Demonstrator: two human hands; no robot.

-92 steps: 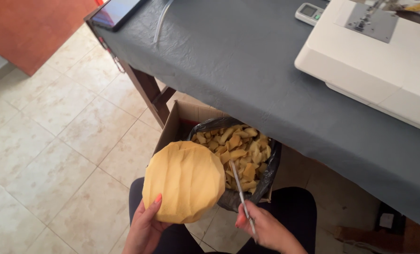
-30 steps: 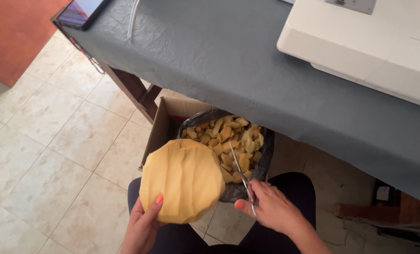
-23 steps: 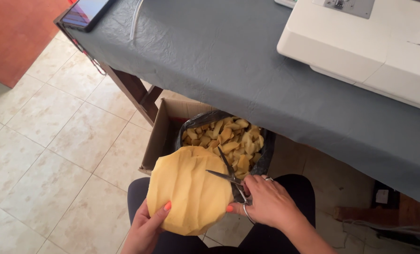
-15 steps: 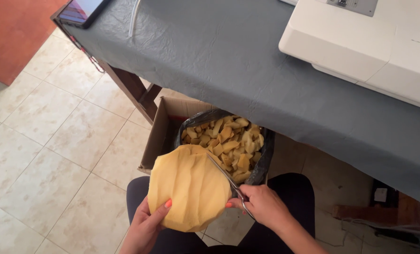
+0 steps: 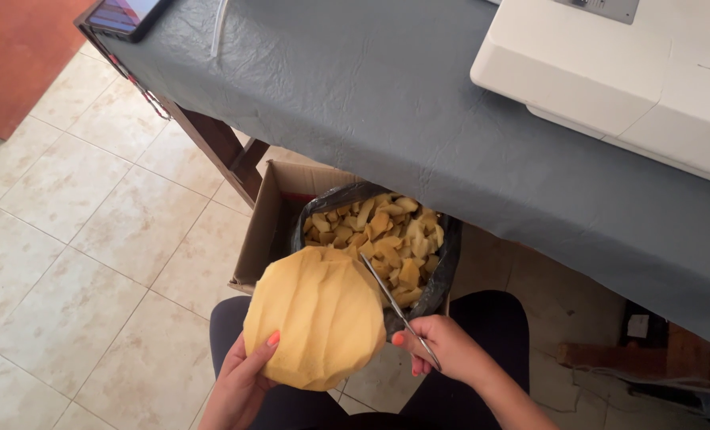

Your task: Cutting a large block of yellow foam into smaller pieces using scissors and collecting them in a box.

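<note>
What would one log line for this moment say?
left hand: holds yellow foam piece | right hand: scissors at its edge | scrap bag below

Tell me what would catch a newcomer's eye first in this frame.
The big yellow foam piece, rounded and faceted, sits low in the middle, cupped from below by the left hand, while the right hand holds scissors against its right edge. Just behind it, a black bag in a cardboard box brims with yellow scraps. Above, a grey-clothed table carries a white sewing machine.
</note>
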